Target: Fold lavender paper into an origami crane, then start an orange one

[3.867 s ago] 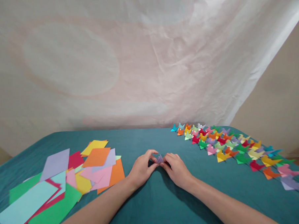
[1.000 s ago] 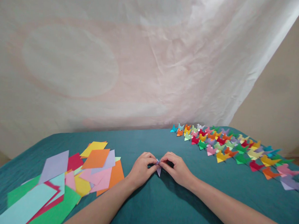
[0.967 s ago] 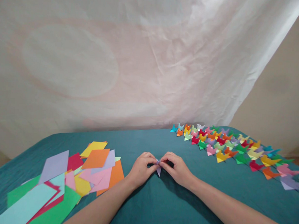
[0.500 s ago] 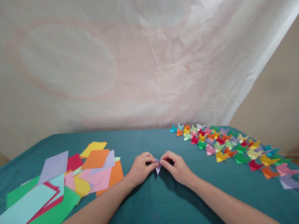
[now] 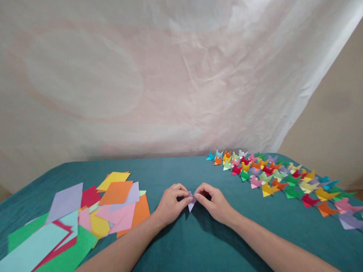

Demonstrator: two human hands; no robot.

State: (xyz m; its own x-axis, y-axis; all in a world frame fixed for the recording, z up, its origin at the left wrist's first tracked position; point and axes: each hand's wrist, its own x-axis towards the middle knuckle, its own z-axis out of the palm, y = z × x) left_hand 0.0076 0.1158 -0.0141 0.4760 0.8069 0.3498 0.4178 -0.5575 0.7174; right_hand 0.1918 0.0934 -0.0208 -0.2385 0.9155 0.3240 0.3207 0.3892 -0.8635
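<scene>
Between my two hands is a small folded lilac paper piece, its pointed end hanging downward. My left hand pinches its left side between thumb and fingers. On the other side, my right hand grips the upper right part with thumb and forefinger. The fingertips cover much of the fold, so its exact shape is partly hidden. Both hands are low over the dark green tablecloth.
To the left lies a loose spread of coloured paper sheets, with a lilac sheet and a pale blue sheet among them. Rows of folded paper birds, including a yellow bird, stand at the right. A pale fabric sheet hangs behind the table.
The lilac paper has tilted slightly, its lower tip shifting a little to the left. Both hands stay almost in the same place, still pinching it.
</scene>
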